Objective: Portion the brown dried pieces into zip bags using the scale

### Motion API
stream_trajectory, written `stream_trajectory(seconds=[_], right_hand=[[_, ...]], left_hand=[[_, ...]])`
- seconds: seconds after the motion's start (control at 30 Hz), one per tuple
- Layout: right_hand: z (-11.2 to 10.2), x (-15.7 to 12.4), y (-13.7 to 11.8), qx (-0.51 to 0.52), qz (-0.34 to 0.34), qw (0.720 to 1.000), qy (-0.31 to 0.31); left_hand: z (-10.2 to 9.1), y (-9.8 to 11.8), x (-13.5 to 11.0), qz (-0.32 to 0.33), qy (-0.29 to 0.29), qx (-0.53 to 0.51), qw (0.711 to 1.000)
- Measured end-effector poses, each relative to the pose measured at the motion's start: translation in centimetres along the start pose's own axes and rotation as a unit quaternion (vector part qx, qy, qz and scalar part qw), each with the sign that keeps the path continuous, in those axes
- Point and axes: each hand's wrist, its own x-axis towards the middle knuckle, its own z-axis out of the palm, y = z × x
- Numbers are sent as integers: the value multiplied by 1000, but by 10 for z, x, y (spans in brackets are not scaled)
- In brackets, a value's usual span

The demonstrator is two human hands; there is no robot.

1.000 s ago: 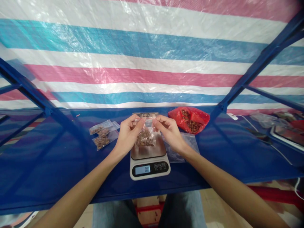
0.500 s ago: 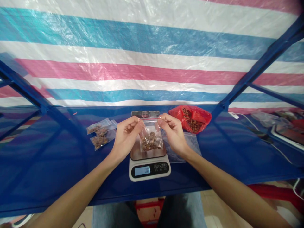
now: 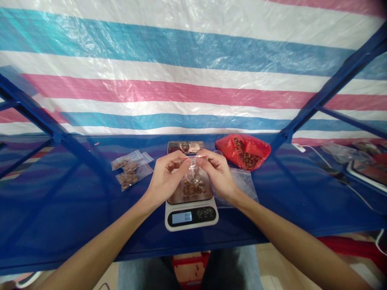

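A clear zip bag (image 3: 194, 186) with brown dried pieces in its lower part hangs over the plate of a white digital scale (image 3: 191, 216), whose display reads 0.0. My left hand (image 3: 169, 173) pinches the left side of the bag's red-lined top edge between thumb and fingers. On the right side of that same edge, my right hand (image 3: 217, 172) has a matching pinch, its thumb close to the left one. Whether the bag's bottom touches the scale plate I cannot tell.
Filled zip bags (image 3: 130, 174) lie to the left of the scale. An open red bag (image 3: 246, 153) of brown pieces sits at the back right, with flat clear bags (image 3: 242, 185) in front of it. Blue metal bars (image 3: 326, 84) slant up at both sides.
Both hands have come closer together along the bag's top edge and slightly lower, so the bag's upper part now bunches between them. The display still reads 0.0.
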Motion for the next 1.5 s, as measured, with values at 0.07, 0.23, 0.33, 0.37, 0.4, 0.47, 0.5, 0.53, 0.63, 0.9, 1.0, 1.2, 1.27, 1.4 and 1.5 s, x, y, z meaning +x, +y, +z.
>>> stream_trajectory(seconds=[0.07,0.23,0.33,0.37,0.4,0.47,0.5,0.53,0.63,0.9,1.0,1.2,1.27,1.4,1.5], right_hand=[[-1,0,1,-11,-13,1000,-17],[-8,2,-4,-39,-24,998,-41],[-13,5,-9,-40,-14,998,-38],[-15,6,-10,-38,-10,999,-37],[-16,6,-11,-37,-5,999,-33],[-16,5,-12,-39,0,999,-21],[-16,5,-12,-44,0,999,-14],[-15,4,-13,-51,0,999,-9],[-16,2,-16,-76,-23,997,-21],[-88,26,-24,-96,-76,987,101],[-139,40,-10,-199,-24,977,70],[-196,46,33,-547,-23,837,-23],[-197,43,41,-586,-22,808,-54],[-198,37,50,-613,-38,782,-107],[-201,32,57,-622,-41,775,-105]], left_hand=[[0,0,0,0,-19,-4,1000],[-6,-1,1,36,-24,54,998],[-12,-3,1,61,7,91,994],[-13,-4,2,70,22,101,992],[-15,-5,2,80,38,111,990],[-18,-6,4,105,57,128,985],[-19,-5,4,116,56,135,982],[-20,-5,6,125,49,139,981],[-26,-1,11,129,28,120,984],[-79,11,38,92,216,-117,965],[-108,9,44,25,207,-98,973],[-146,-16,43,-70,195,189,960],[-152,-22,41,-70,180,320,927],[-156,-27,36,-55,132,404,903],[-156,-30,32,-70,122,379,915]])
